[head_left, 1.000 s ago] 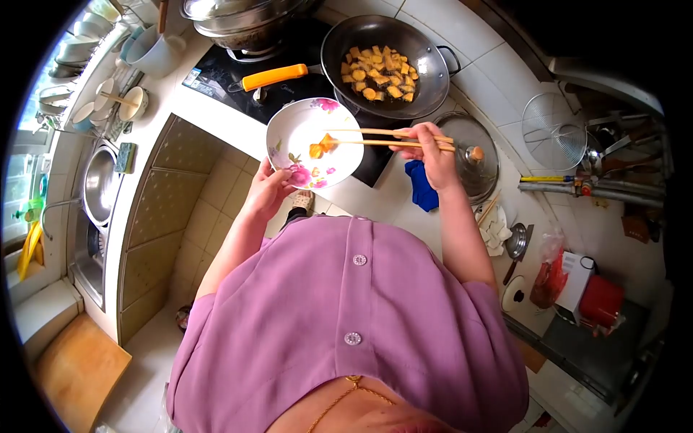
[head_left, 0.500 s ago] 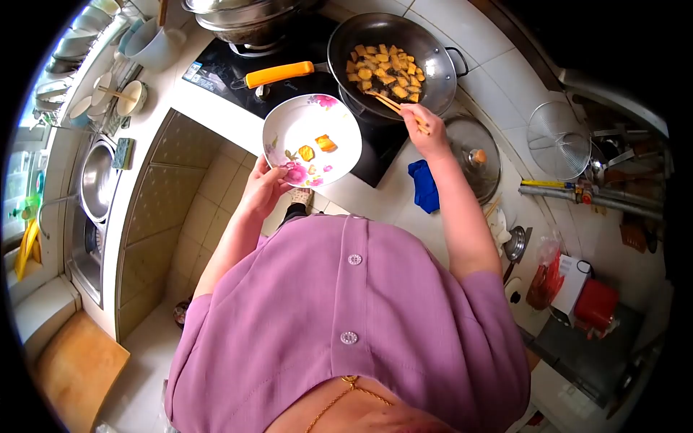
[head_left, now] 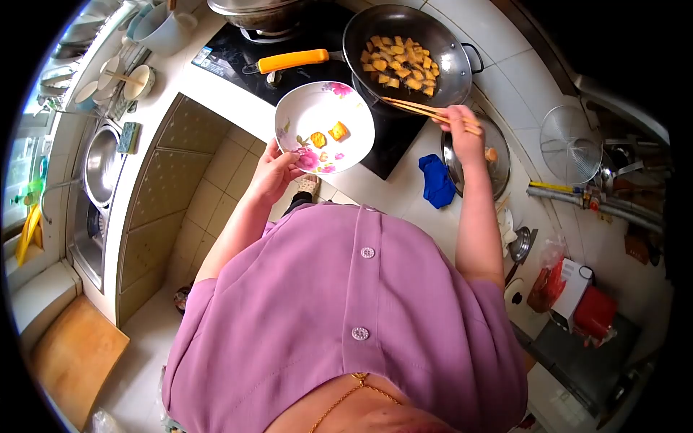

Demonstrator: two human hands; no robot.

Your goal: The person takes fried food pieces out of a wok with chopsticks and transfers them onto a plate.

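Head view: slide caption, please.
Left hand holds a plate with two golden pieces; right hand holds chopsticks at the rim of the wok.

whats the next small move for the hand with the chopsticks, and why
Probably bring the chopsticks in the right hand further over the wok and pinch one golden piece: the tips seem near the wok's rim with nothing visible between them, many pieces lie inside, and the left hand holds the plate with only two pieces on it.

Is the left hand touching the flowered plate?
Touching. The head view shows the left hand holding the flowered plate, thumb over its rim.
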